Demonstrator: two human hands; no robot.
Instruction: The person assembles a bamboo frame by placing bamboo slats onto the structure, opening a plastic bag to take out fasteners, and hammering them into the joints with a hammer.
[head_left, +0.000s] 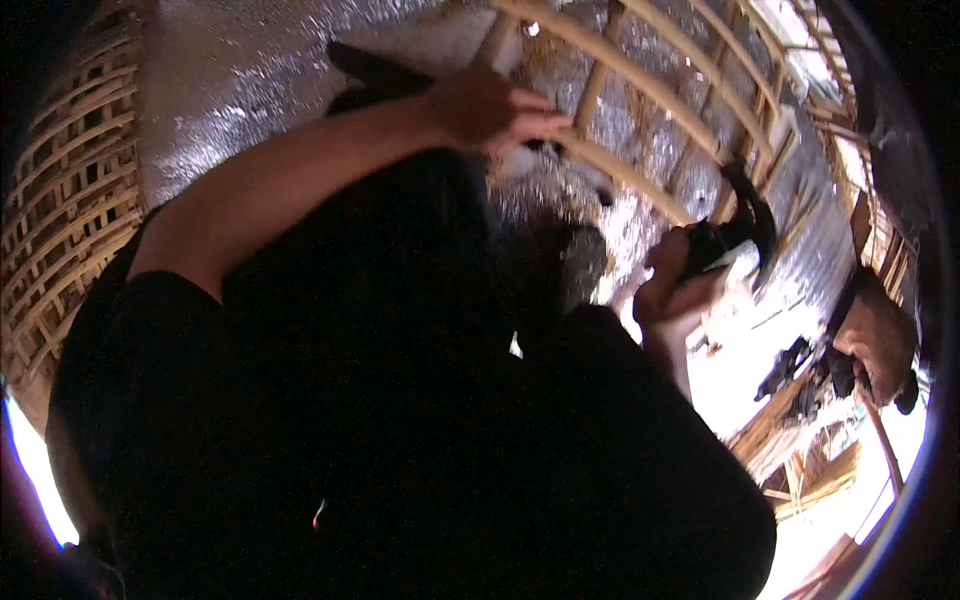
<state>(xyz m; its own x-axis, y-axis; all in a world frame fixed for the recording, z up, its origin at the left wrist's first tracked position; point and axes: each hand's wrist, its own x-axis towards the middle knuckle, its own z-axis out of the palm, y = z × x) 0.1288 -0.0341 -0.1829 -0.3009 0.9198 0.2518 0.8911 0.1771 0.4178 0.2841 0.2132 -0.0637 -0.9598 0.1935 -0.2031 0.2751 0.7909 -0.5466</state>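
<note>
From the left, my left hand [497, 112] reaches across with its fingers closed at a light bamboo pole [630, 180], part of a curved bamboo frame [640, 68]. The far side of the grip is hidden. Lower and to the right, my right hand [680, 285] is wrapped round a black curved tool [742, 222]. Its upper end lies close to the bamboo frame. Glare and blur hide what kind of tool it is. Behind my left wrist shows a long dark shape [378, 70], which I cannot make out.
Shiny, wrinkled silver sheeting [240, 90] lies behind the frame. A woven bamboo wall [75, 190] stands at the left. Dark items [795, 375] and a brown form [875, 335] sit at the right, near straw-like bundles [770, 430]. My dark clothing covers the lower middle.
</note>
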